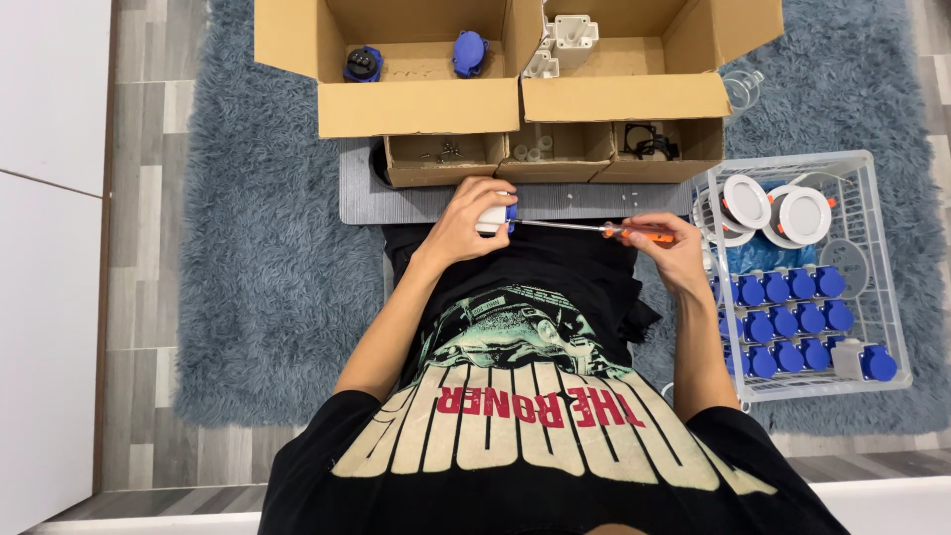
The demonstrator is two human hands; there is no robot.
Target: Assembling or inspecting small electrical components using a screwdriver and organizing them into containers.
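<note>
Gripping a small white-and-blue plastic socket (493, 219) in our closed left hand (466, 223).
Our right hand (666, 248) clasps one orange-handled metal screwdriver (594, 229); three small cardboard trays (555, 154) sit ahead.

A shaggy blue-grey rug (267, 287) covers the grey plank floor (149, 178), with a white panel (50, 248) along one side. Two open cardboard boxes (416, 104) stand side by side; one holds two blue socket parts (468, 52), the other white plastic housings (565, 38). Below them sit three small cardboard trays (446, 163) on a grey board (396, 203), holding screws, small white pieces and black rings. A white wire basket (872, 218) holds rows of blue caps (783, 322) and two round white fittings (773, 208)
</note>
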